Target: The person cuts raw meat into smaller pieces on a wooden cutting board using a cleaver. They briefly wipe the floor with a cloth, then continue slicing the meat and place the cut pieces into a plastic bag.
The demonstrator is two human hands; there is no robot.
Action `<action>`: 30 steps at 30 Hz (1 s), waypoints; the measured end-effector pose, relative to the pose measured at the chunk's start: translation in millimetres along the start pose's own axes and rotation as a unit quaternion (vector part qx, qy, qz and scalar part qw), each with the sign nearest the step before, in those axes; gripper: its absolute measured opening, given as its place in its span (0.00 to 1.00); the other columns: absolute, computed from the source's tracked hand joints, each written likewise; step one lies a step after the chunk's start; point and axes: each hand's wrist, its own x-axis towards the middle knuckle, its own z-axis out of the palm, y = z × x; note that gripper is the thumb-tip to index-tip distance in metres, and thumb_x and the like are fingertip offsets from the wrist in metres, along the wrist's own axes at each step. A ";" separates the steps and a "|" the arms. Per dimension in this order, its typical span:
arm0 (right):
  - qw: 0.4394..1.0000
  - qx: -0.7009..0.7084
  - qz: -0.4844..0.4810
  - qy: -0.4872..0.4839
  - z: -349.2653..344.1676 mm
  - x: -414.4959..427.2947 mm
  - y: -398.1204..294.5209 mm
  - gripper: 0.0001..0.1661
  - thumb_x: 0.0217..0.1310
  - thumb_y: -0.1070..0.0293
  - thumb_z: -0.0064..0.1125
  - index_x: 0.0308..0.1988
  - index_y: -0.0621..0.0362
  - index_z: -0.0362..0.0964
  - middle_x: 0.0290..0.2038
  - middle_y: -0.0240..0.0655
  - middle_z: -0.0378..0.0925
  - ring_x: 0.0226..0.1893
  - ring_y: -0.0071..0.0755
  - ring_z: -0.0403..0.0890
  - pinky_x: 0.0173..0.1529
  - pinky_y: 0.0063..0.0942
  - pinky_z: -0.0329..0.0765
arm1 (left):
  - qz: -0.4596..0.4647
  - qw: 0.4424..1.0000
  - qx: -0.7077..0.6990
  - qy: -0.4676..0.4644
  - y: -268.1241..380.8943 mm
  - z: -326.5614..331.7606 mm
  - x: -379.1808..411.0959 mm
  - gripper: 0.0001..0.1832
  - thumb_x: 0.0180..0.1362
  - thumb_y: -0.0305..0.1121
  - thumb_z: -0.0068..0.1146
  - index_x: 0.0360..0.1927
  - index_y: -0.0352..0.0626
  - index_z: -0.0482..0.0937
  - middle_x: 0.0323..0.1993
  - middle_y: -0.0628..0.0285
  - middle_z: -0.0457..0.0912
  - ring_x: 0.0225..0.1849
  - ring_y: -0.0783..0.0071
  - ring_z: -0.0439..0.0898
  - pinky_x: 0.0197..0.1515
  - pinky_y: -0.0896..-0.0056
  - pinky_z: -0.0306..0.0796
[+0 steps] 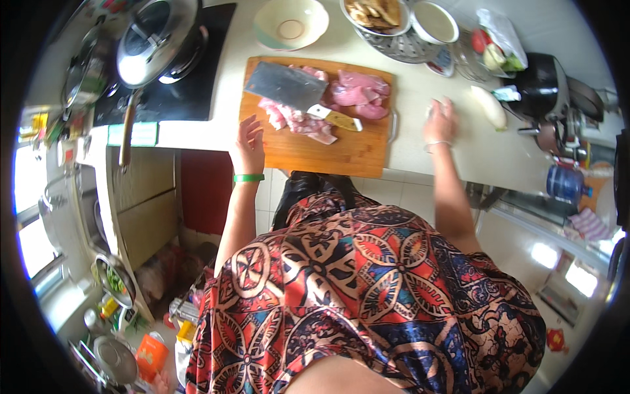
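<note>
My left hand (249,147) hovers at the left edge of a wooden cutting board (325,156), its fingers loosely curled and apart, with nothing in them. A cleaver (287,84) with a white-and-tan handle lies flat on the board, partly over cut pieces of pale pink meat (300,125). Larger pink meat pieces (362,93) sit at the board's upper right. Right of the board, over the countertop, is my right hand (441,123), blurred. A small whitish spot shows by its fingers; whether it holds anything is unclear.
A wide bowl (290,24) stands behind the board. A dish of browned food (376,12), a white bowl (435,22), a peeled white vegetable (489,107) and a black pot (540,83) occupy the right side. At left, a lidded pan (152,44) sits on the black cooktop (216,59).
</note>
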 end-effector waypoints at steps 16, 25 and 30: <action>0.778 0.373 -0.257 -0.436 -120.7 -73.9 -193.3 0.17 0.57 0.64 0.64 0.44 0.62 0.75 0.33 0.42 0.82 0.35 0.41 0.84 0.44 0.34 0.78 | -0.091 0.900 -0.303 -0.300 49.9 28.9 -80.8 0.36 0.55 0.31 0.70 0.63 0.40 0.62 0.47 0.54 0.80 0.47 0.69 0.82 0.50 0.68 0.78; 0.777 0.398 -0.208 -0.441 -94.3 -72.9 -181.0 0.21 0.60 0.65 0.62 0.53 0.55 0.74 0.46 0.40 0.76 0.37 0.33 0.81 0.45 0.30 0.79 | 0.096 0.971 0.173 0.131 -4.2 -11.8 -47.8 0.15 0.47 0.21 0.63 0.40 0.44 0.80 0.40 0.56 0.79 0.36 0.59 0.80 0.38 0.64 0.77; 0.782 0.393 -0.201 -0.439 -96.0 -84.2 -170.1 0.17 0.62 0.67 0.59 0.51 0.57 0.75 0.41 0.40 0.77 0.34 0.34 0.82 0.43 0.30 0.79 | 0.203 0.934 0.286 0.065 -55.7 22.1 -30.3 0.11 0.47 0.25 0.61 0.37 0.43 0.83 0.41 0.57 0.80 0.45 0.54 0.76 0.49 0.56 0.71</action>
